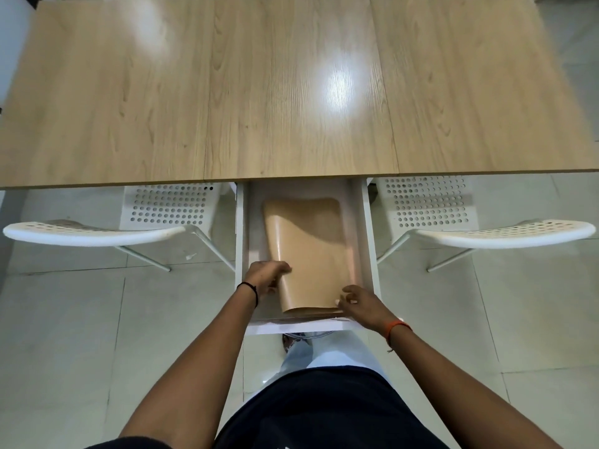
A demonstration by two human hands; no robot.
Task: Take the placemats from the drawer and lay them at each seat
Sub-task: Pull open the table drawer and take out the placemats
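A white drawer (368,228) stands pulled out from under the wooden table (201,92). Inside it lie tan placemats (308,254), the stack bowed upward along its length. My left hand (267,276) grips the stack's left edge near the front, fingers curled over it. My right hand (359,304) pinches the stack's front right corner. How many mats are in the stack cannot be told.
Two white perforated chairs stand tucked at the near side, one on the left (97,233) and one on the right (505,234). The drawer front (291,327) is close to my legs. Pale floor tiles (64,335) lie on either side.
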